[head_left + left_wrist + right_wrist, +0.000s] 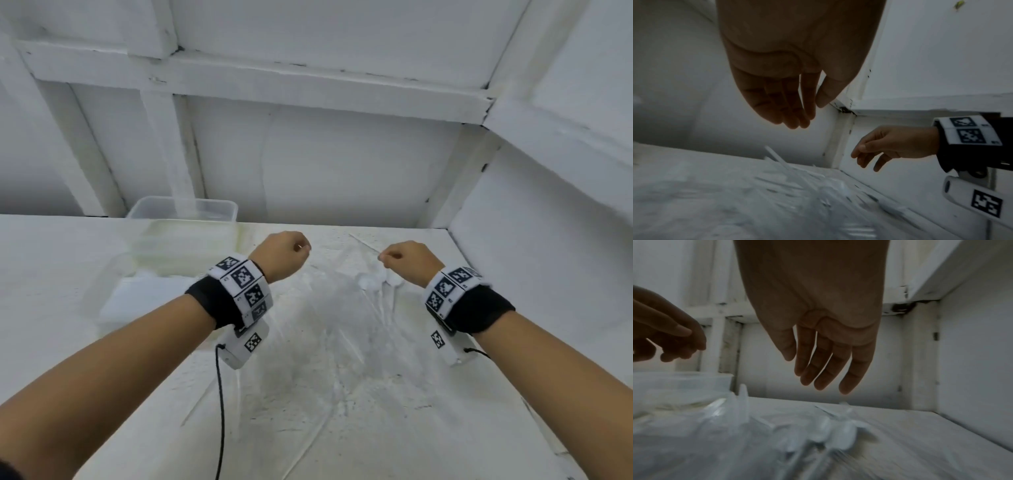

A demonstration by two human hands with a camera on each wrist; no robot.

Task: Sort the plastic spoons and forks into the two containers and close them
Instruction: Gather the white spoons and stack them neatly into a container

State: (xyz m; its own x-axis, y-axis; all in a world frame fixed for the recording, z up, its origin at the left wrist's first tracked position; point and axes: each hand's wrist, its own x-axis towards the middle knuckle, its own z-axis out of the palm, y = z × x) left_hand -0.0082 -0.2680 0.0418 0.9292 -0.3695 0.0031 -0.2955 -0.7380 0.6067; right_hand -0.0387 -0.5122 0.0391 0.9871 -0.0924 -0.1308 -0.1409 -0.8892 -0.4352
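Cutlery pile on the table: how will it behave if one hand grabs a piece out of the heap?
The cutlery pile is thin clear plastic, so pieces are probably very light and slightly flexible. Handles cross and overlap in the right wrist view, so lifting one may drag neighbours along. Smooth glossy surfaces suggest pieces could slip from a loose pinch. Both hands, left hand and right hand, hover empty above it.

You wear a black wristband [212, 301] on each bare forearm, each wrapped by a white band of black-and-white square marker tiles [245, 279]. Under each wrist hangs a white camera module [243, 346] bearing its own marker, with a thin black cable [221, 411] trailing from the left one.
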